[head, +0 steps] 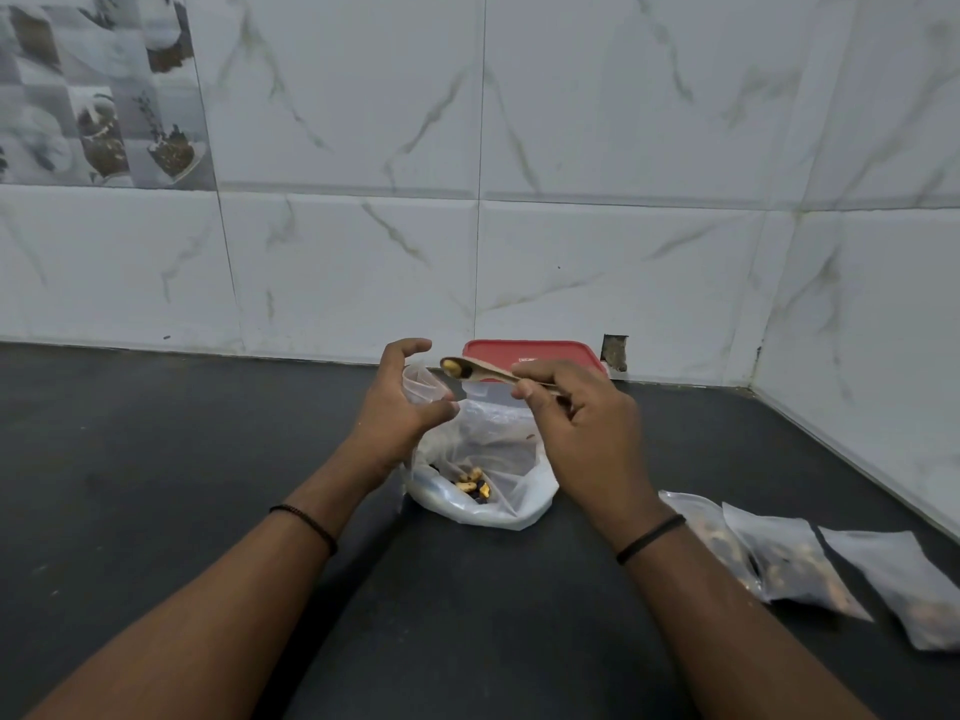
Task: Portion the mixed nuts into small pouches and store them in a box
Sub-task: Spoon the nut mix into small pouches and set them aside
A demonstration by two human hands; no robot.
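Note:
My left hand (400,402) holds a small clear pouch (422,383) with its mouth open, fingers curled round it. My right hand (576,418) pinches the handle of a wooden spoon (470,368) that carries a few nuts, its bowl level with the pouch mouth and just to its right. Below both hands a large clear plastic bag (483,475) lies on the dark counter (156,459) with a few mixed nuts (474,485) in it. Behind the hands stands a box with a red lid (535,351), against the wall.
Three filled pouches (789,558) lie in a row on the counter at the right, near my right forearm. White marble-look tiled walls (519,226) close the back and the right side, meeting in a corner at the far right.

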